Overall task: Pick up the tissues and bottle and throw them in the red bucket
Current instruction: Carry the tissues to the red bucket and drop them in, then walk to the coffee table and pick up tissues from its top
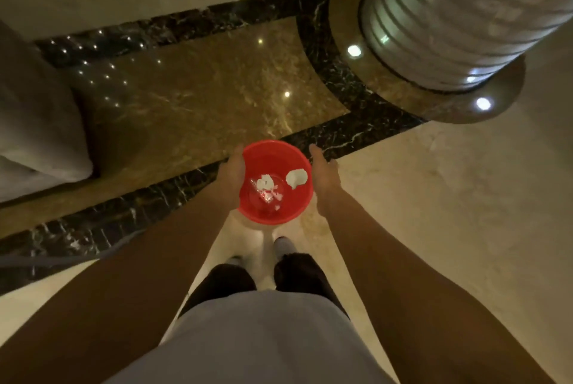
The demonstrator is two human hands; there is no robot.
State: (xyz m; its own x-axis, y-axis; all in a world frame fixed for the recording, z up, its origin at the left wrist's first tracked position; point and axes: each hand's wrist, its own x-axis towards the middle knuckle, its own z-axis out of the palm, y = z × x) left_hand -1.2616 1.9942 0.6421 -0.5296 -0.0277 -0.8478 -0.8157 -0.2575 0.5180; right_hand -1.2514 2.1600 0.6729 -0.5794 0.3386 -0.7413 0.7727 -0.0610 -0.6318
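**A:** Where is the red bucket (275, 182)?

**B:** Between the two hands, down in front of the person's feet. The left hand (231, 171) lies against its left side, fingers curled along the rim and wall. The right hand (324, 179) is just beside the right side, fingers loosely extended; whether it actually touches the wall I cannot tell.

**A:** Is either hand holding anything else?

**B:** No. The left hand has only the bucket's side under its palm, and the right hand is open with nothing in it.

**A:** And the tissues and bottle?

**B:** Inside the bucket. One crumpled white tissue (296, 178) sits against the inner wall nearest the right hand. A clear plastic bottle (268, 194) lies on the bottom, closer to the left hand, with another small white tissue (265, 181) on top of it.

**A:** What is beyond the hands?

**B:** A polished marble floor (198, 104) with dark veined bands, and a ribbed column (449, 14) farther out past the right hand.
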